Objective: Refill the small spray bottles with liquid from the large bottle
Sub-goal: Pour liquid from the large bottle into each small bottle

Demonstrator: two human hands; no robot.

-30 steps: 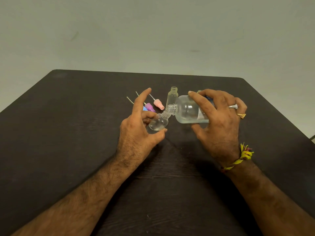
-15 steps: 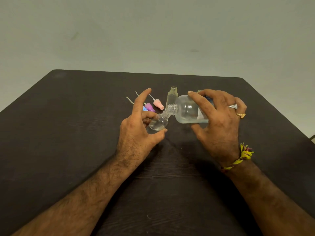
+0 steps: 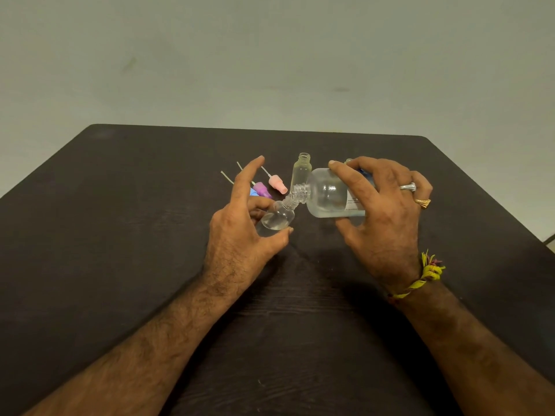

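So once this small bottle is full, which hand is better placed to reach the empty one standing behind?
Probably the left hand: the empty small bottle stands just beyond its fingers, while the right hand holds the tilted large bottle.

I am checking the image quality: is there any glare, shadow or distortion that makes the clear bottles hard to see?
Head view: soft, even light; faint highlights on the large bottle, no strong glare. The small bottle in the left hand looks pale against the dark table. Soft shadows lie under both hands. Wide-angle lens bends the table edges.

A dark wood-grain table (image 3: pixel 120 235) with rounded far corners stands on what seems a plain grey-green floor (image 3: pixel 270 55), faintly smudged, under soft, even light
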